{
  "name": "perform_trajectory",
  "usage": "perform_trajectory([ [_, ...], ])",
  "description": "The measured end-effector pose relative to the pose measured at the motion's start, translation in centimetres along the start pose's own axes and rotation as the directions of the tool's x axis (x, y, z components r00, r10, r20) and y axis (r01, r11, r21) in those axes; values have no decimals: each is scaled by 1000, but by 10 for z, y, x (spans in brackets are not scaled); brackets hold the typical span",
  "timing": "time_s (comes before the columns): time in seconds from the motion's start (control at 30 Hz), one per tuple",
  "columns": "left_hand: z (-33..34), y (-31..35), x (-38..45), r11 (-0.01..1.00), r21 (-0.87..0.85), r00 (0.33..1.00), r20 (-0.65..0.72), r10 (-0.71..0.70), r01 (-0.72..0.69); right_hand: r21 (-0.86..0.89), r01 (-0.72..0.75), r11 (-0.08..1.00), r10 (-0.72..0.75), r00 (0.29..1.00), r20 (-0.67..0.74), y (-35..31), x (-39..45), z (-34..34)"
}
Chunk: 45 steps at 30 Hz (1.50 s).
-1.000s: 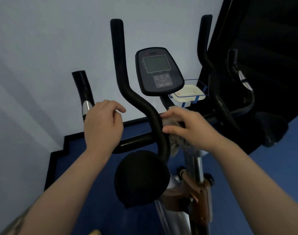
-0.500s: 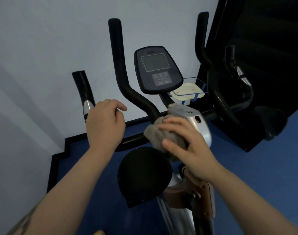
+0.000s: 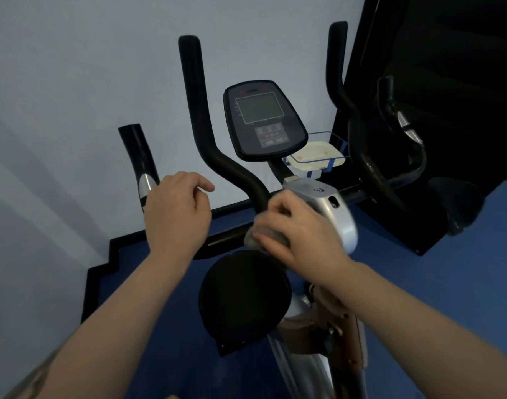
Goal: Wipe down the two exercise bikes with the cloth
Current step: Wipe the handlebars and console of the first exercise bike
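Landmark = black round pad [image 3: 243,300] at bottom centre. Right hand [image 3: 301,234] just above the pad, fingers curled round the grey cloth [image 3: 253,237], pressing it on the handlebar [image 3: 217,156] bend beside the silver housing [image 3: 330,208]. Left hand [image 3: 177,214] up-left of the pad, fingers curled over the crossbar. Console [image 3: 263,122] beyond, white tray [image 3: 315,158] right of it.

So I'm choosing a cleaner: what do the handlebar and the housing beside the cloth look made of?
Handlebar: matte black, probably foam or rubber grip, no glare. Housing: glossy silver, painted plastic or metal, with bright highlights. Cloth: soft, fuzzy grey fabric.
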<state>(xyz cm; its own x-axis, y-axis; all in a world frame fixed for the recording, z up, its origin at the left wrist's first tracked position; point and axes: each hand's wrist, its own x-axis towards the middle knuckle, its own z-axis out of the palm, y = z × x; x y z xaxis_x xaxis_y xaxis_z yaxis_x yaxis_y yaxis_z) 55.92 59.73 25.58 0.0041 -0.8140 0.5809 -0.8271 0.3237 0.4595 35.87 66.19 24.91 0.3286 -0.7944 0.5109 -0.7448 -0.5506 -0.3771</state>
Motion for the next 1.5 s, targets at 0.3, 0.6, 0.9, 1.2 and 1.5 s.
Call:
perform_trajectory([
  [0.3,0,0,-1,999,-41,1000,-6,-3,2,232,-154,960,180,979,-97,-15,-22,16],
  [0.6,-6,1,-5,980,-194,991,-113,-67,44,28,-5,1000,7,996,-88,-14,27,2],
  [0.9,-8,-3,-5,908,-418,966,-222,-135,31,-48,167,985,-127,881,457,-10,69,-19],
  [1.2,-10,-3,-3,926,-376,980,-173,-103,31,81,120,990,-144,857,495,-30,82,4],
  [1.5,-9,3,-3,989,-141,996,77,53,-42,-50,-454,890,447,888,-107,-2,24,-2],
])
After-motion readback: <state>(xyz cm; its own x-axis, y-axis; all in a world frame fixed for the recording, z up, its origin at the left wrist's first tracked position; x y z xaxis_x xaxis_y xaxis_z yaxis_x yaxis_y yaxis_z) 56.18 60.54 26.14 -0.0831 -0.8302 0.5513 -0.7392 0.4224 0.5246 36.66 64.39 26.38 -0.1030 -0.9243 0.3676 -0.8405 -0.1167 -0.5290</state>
